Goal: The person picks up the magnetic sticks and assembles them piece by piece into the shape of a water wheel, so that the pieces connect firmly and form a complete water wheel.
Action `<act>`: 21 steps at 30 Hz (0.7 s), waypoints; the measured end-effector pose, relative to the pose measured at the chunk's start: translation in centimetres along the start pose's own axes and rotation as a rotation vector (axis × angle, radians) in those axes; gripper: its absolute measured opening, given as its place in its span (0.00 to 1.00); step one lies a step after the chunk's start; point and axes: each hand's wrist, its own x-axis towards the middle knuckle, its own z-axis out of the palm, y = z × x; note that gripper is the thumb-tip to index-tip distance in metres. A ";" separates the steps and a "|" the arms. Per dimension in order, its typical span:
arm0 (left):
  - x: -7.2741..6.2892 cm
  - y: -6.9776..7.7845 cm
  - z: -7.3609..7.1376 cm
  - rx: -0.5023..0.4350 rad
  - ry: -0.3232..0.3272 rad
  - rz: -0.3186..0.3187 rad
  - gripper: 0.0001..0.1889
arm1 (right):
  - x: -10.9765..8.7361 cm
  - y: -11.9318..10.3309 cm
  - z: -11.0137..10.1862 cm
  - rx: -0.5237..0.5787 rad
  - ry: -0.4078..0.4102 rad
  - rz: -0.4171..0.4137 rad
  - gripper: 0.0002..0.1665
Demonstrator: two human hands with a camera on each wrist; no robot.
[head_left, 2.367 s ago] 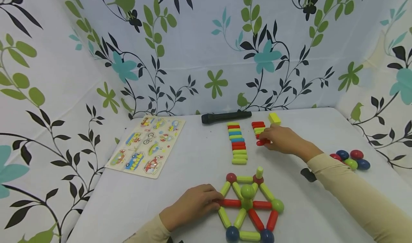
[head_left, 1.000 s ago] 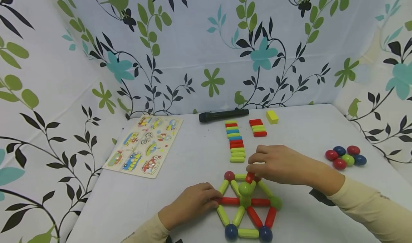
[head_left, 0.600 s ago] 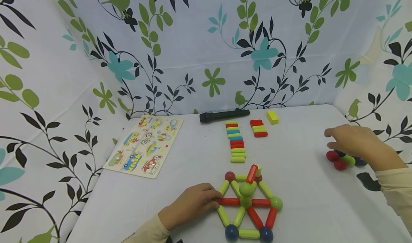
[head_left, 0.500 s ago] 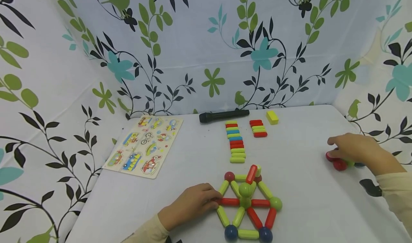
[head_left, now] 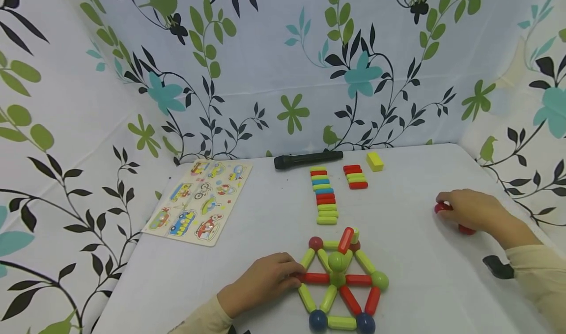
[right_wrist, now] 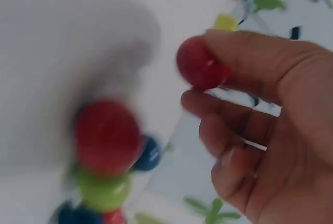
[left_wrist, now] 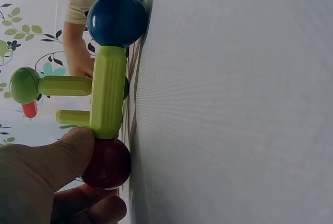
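My left hand (head_left: pixel 265 281) pinches a dark red ball (left_wrist: pixel 106 166) at the left corner of a wheel-like build of magnetic sticks and balls. A raised green ball (head_left: pixel 337 261) tops the build's middle, and a red stick (head_left: pixel 346 239) slants up from it beside an upright green stick (head_left: pixel 355 234). Off to the right, my right hand (head_left: pixel 469 210) pinches a red ball (right_wrist: pixel 199 63) between thumb and fingertips. In the right wrist view, the other balls, among them a blurred red ball (right_wrist: pixel 107 136) and a green ball (right_wrist: pixel 104 190), lie close by; in the head view the hand mostly hides them.
Behind the build lie a long row of coloured sticks (head_left: pixel 325 196) and a short row (head_left: pixel 355 177). A yellow block (head_left: pixel 375 161) and black microphone (head_left: pixel 308 159) lie at the back. A picture puzzle board (head_left: pixel 199 201) is at the left. Patterned cloth (head_left: pixel 265 78) hangs behind.
My right hand took a red stick from near the short row, left it slanting on the build, then moved right and took a red ball. My left hand stayed at its corner.
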 end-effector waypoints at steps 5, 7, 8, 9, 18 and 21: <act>0.0 0.0 -0.1 -0.003 0.002 -0.002 0.12 | -0.3 -7.5 -1.5 0.289 0.074 -0.187 0.26; 0.0 0.0 -0.1 -0.002 0.004 -0.001 0.12 | -0.4 -10.4 -1.9 0.385 0.063 -0.267 0.27; 0.0 0.0 -0.1 -0.003 0.004 -0.001 0.12 | -0.4 -11.6 -2.0 0.412 0.057 -0.304 0.27; 0.0 0.0 -0.1 -0.004 0.002 -0.001 0.12 | -0.3 -12.7 -2.0 0.427 0.055 -0.341 0.27; 0.0 0.0 0.0 -0.009 -0.009 -0.007 0.12 | 0.2 -15.9 -0.5 0.385 0.027 -0.417 0.27; 0.0 0.0 0.0 -0.004 -0.003 -0.002 0.12 | 0.2 -15.9 -0.5 0.384 0.037 -0.415 0.27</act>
